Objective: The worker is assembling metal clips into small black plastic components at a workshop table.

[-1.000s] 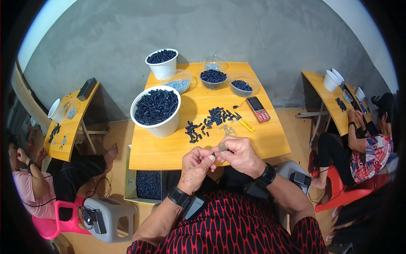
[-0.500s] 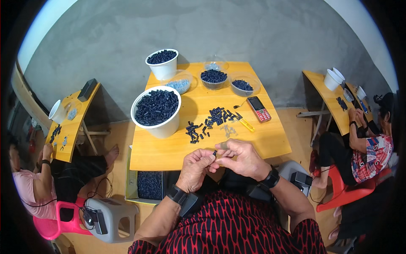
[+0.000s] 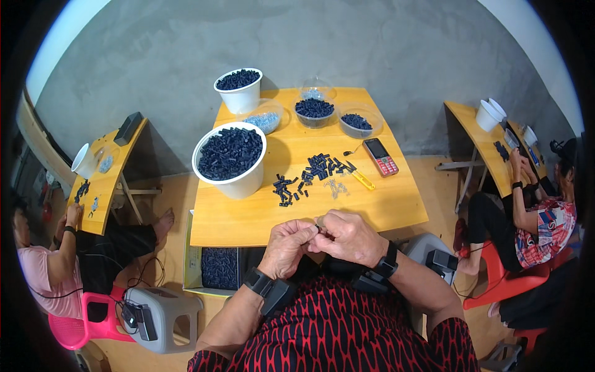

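Just off the table's near edge, both my hands meet around a small black cylindrical part (image 3: 318,228), mostly hidden by fingers. My left hand (image 3: 285,248) pinches it between thumb and forefinger. Against it my right hand (image 3: 352,239) is closed, fingers curled; whatever those fingertips hold is hidden. Beyond my hands lie loose black cylindrical parts (image 3: 320,167) in a pile, with a smaller cluster (image 3: 284,189) to its left. A few tiny pale metal pieces (image 3: 337,188) are scattered nearby, beside a yellow-handled cutter (image 3: 362,180).
On the yellow table (image 3: 229,223) stand a large white bucket (image 3: 232,186) of black parts, another bucket (image 3: 242,99) behind, clear tubs (image 3: 315,123), and a red-black phone (image 3: 380,158). Below is a box (image 3: 194,273) of black pieces. People sit at side tables left and right.
My right hand has closed in on the left, its fingers curling over the black part, which showed more plainly before. The loose piles have stayed put.
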### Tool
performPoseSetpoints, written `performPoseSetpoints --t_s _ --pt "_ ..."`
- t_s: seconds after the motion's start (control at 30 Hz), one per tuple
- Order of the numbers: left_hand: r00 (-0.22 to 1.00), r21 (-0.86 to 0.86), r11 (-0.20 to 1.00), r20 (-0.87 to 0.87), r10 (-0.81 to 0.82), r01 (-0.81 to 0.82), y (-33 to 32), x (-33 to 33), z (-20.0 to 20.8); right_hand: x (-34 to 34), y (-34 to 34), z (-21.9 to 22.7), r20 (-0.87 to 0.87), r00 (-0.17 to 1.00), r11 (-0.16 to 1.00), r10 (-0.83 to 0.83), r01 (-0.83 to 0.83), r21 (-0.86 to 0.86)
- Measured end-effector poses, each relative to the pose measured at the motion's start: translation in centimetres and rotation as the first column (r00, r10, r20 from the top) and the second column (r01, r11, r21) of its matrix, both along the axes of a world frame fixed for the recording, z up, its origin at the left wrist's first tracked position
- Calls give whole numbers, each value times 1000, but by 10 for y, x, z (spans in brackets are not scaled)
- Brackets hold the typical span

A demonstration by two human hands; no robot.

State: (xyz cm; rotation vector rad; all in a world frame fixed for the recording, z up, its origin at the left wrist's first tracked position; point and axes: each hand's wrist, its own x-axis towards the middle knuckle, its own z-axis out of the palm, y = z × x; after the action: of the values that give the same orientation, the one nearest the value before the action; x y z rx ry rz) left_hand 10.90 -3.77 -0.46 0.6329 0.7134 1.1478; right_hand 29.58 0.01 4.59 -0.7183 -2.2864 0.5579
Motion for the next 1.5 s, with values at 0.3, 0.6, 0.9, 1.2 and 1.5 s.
performPoseSetpoints --t_s 0.3,0.6,0.9,1.2,1.5 --pt "996 29 995 -11 94 -93 -7 8 14 -7 -2 -3 -94 996 994 -12 22 108" --pt "996 90 992 15 83 -84 -10 13 16 -1 -11 4 -114 993 988 -26 44 151" --pt "991 192 978 -84 104 -87 -7 14 21 17 -7 19 -111 993 994 48 -58 -87" --pt "933 292 955 -323 158 -61 -7 13 28 22 6 11 -281 959 844 -30 -127 -522" --pt "956 228 974 -285 67 0 -7 5 31 18 11 23 -202 977 966 73 -120 -231"
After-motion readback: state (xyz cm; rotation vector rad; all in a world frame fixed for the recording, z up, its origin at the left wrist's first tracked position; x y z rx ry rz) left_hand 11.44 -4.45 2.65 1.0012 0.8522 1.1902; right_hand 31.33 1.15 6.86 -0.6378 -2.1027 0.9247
